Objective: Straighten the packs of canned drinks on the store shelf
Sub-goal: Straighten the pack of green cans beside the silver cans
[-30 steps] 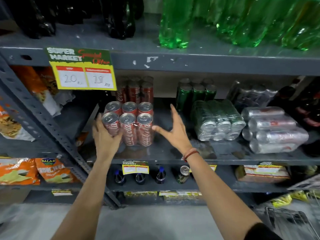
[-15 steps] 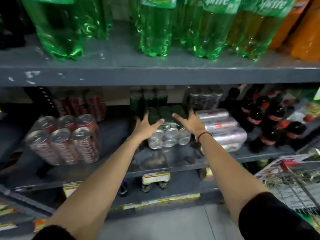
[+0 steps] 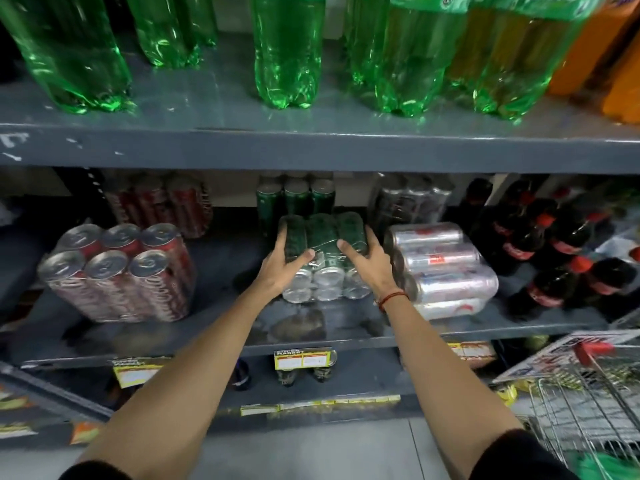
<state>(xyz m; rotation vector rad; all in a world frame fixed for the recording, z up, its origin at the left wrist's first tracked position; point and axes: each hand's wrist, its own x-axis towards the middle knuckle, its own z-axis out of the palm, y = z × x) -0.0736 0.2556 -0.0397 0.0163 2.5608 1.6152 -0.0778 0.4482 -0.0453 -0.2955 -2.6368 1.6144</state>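
Note:
A shrink-wrapped pack of green cans (image 3: 323, 237) lies on its side in the middle of the grey shelf (image 3: 311, 337), can ends facing me. My left hand (image 3: 282, 263) grips its left side and my right hand (image 3: 369, 259) grips its right side, thumbs on top. A red cola can pack (image 3: 117, 271) stands upright to the left. A silver can pack (image 3: 446, 268) lies on its side just right of my right hand. Upright red, green and silver packs stand at the back.
Green soda bottles (image 3: 287, 50) and orange bottles (image 3: 602, 53) fill the shelf above. Dark cola bottles (image 3: 554, 244) crowd the right end. A wire shopping cart (image 3: 595, 396) sits at lower right. Yellow price tags (image 3: 301, 359) hang on the shelf edge, with bottles below.
My hands left the red can pack and moved right. They have closed on both sides of the green can pack. The view shifted right and closer.

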